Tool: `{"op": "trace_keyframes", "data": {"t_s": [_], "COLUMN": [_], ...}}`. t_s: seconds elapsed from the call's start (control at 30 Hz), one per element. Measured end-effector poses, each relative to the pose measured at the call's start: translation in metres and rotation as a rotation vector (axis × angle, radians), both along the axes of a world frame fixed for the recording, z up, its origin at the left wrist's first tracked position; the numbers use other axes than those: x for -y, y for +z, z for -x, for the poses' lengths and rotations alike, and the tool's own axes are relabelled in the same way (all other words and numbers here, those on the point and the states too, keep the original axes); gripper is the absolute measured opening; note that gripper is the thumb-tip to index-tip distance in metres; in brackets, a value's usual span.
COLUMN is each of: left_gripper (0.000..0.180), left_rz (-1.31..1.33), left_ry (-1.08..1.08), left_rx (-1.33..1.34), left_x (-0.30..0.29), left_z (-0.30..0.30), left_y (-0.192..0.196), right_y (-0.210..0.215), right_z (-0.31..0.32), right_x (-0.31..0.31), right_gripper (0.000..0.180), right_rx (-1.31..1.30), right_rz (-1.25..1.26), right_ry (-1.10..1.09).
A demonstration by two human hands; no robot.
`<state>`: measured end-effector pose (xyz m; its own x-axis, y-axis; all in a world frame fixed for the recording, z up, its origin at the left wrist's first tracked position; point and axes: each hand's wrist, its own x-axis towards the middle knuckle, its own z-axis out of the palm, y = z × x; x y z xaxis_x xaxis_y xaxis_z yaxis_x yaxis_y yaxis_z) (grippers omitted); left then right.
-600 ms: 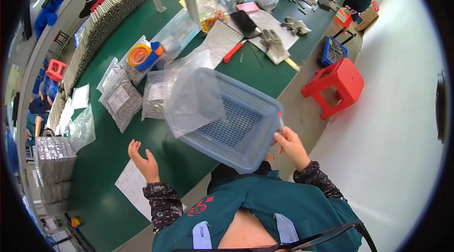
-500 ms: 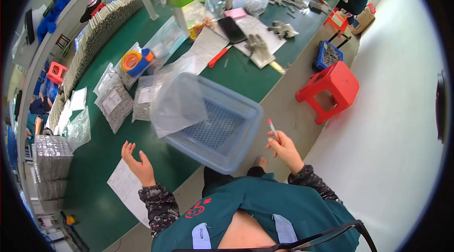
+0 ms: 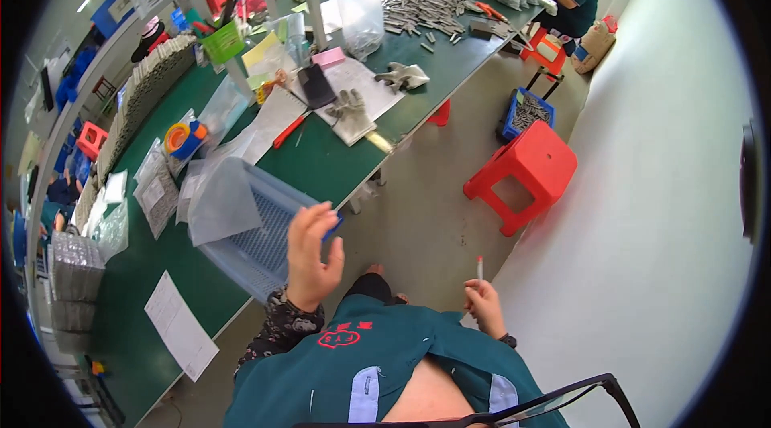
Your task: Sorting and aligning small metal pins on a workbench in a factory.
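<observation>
The left hand [image 3: 312, 255] is raised in front of the near edge of the blue perforated plastic basket [image 3: 261, 239], fingers spread and slack, gripping nothing; its fingertips lie right at the basket's rim, though from this angle it is hard to tell whether they actually touch it. The basket sits on the green table [image 3: 321, 163] with its near corner hanging over the table edge, and a clear plastic bag [image 3: 221, 203] is draped over its far side. The right hand [image 3: 484, 305] is held low beside the body, well apart from the table, closed round a thin white pen-like stick with a red tip [image 3: 480, 266] that points upward.

To handle the basket well from here, the left hand would do best to close on the rim wall with the thumb inside and the fingers outside, rather than push on it with an open palm, since the overhanging corner looks ready to tip. Sliding it further onto the table first would steady it. The loose bag may slip off if the basket is tilted, so the basket should be kept level. With the right hand occupied by the stick, it can lend little support.

Further along the table lie grey work gloves [image 3: 353, 111], papers, a roll of orange tape [image 3: 177, 139] and a heap of grey metal parts [image 3: 422, 10]. A red plastic stool [image 3: 526, 171] stands on the floor, and another person sits at the far end.
</observation>
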<state>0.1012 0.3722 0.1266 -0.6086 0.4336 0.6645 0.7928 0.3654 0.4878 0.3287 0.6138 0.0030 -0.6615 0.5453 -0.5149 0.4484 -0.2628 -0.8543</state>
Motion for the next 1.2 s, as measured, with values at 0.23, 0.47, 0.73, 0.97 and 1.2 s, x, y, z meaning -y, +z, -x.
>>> {"op": "trace_keyframes", "data": {"t_s": [0.23,0.47,0.73,0.97,1.2], "left_gripper": [0.034,0.030,0.028,0.028,0.027], "left_rz": [0.075,0.047,0.148,0.214,0.245], "left_ry": [-0.281,-0.382,-0.382,-0.290,-0.162], "left_rx": [0.151,0.216,0.262,0.138,0.144], "left_x": [-0.094,-0.194,-0.281,-0.349,-0.378], "left_z": [0.028,0.087,0.143,0.168,0.197], "left_y": [-0.021,-0.022,-0.023,-0.018,-0.021], "right_y": [0.003,-0.078,-0.195,-0.229,-0.100], "right_z": [0.064,0.059,-0.129,-0.130,0.105], "right_x": [-0.042,-0.167,-0.223,-0.309,-0.545], "right_gripper": [0.020,0.015,0.022,0.020,0.038], "right_rx": [-0.128,0.233,1.011,0.888,0.544], "right_rz": [0.038,-0.352,-0.376,-0.301,-0.605], "right_ry": [0.134,-0.077,-0.028,-0.137,-0.260]}}
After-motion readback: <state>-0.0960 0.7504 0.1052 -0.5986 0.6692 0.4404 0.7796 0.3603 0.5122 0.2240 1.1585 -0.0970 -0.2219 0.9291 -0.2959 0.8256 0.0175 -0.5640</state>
